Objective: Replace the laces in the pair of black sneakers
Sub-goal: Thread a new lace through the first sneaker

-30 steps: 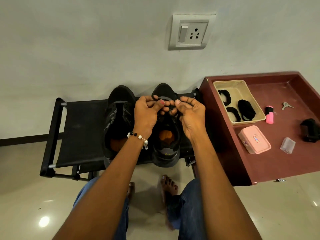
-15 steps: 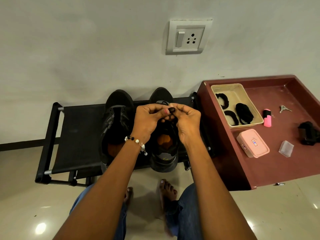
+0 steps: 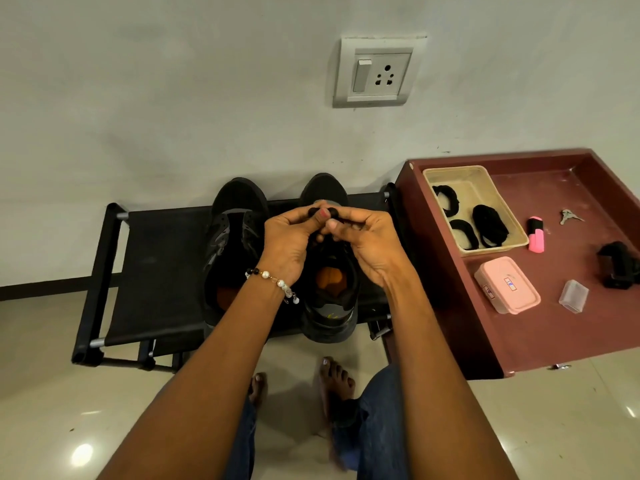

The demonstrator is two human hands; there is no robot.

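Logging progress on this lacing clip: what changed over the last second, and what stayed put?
Little changed. Both hands, left hand and right hand, keep pinching the black lace above the right-hand sneaker; their fingertips closed together and shifted slightly. Nothing was released. The other sneaker, the beige basket and the pink box stayed put.

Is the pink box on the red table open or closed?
Closed. The pink box has its lid flat on top, and nothing of its inside shows. It lies on the red table.
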